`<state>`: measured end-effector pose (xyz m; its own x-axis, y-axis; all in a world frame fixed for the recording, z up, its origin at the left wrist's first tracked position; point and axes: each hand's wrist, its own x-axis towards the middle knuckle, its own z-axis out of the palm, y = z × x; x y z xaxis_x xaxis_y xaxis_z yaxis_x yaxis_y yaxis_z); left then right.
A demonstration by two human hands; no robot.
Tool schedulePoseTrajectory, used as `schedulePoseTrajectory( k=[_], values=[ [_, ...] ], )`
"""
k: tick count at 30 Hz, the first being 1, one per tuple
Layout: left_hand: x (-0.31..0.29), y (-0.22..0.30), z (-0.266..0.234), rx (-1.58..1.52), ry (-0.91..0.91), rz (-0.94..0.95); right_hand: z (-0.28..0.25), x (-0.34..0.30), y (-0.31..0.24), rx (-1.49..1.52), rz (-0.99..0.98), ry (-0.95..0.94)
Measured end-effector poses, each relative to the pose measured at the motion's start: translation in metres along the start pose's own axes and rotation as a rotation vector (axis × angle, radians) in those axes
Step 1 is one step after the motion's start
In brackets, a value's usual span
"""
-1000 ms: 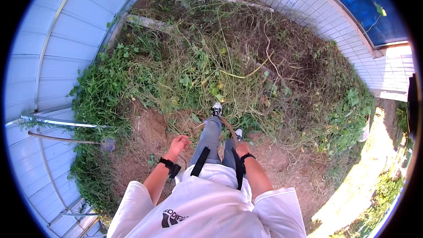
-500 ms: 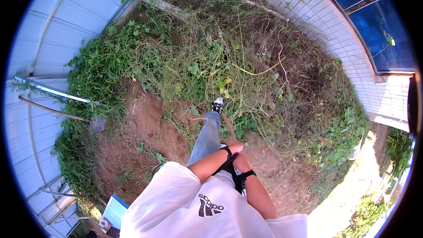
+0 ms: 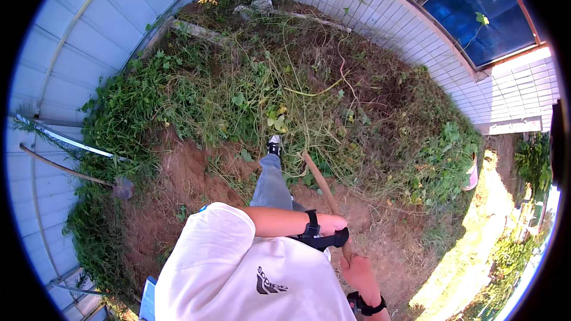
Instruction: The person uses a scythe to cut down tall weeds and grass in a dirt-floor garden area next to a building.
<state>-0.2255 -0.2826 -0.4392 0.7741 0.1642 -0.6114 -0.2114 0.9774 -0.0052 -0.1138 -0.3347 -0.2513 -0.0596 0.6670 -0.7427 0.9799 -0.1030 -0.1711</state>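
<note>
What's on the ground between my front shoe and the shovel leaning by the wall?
In the head view, bare reddish dirt with a few small weeds lies between the shoe and the shovel; no tools or other objects there.

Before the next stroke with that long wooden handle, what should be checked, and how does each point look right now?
1. Left hand closed on the wooden handle: ok.
2. Right hand closed lower on the handle: ok.
3. Tool's working end visible: cannot tell, it is hidden in the weeds.
4. Forward shoe set beside the handle, apart from it: ok.
5. Spare shovel leaning at the wall, out of the way: ok.
</note>
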Motion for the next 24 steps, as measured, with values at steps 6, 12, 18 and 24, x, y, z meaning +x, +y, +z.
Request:
schedulePoseTrajectory(
  k=[6,12,18,24],
  values=[
    [-0.043,0.017,0.029,0.102,0.041,-0.001,-0.052,-0.02,-0.031,-0.112,-0.017,-0.069],
    [-0.061,0.034,0.067,-0.23,0.326,-0.062,-0.108,-0.03,-0.069,-0.194,-0.091,-0.124],
    [-0.116,0.1,0.204,0.1,-0.126,0.261,-0.211,-0.094,-0.06,-0.284,0.174,0.215],
    [-0.058,0.06,0.164,-0.029,0.006,0.02,-0.163,-0.072,-0.009,-0.211,0.019,0.143]
  ],
)
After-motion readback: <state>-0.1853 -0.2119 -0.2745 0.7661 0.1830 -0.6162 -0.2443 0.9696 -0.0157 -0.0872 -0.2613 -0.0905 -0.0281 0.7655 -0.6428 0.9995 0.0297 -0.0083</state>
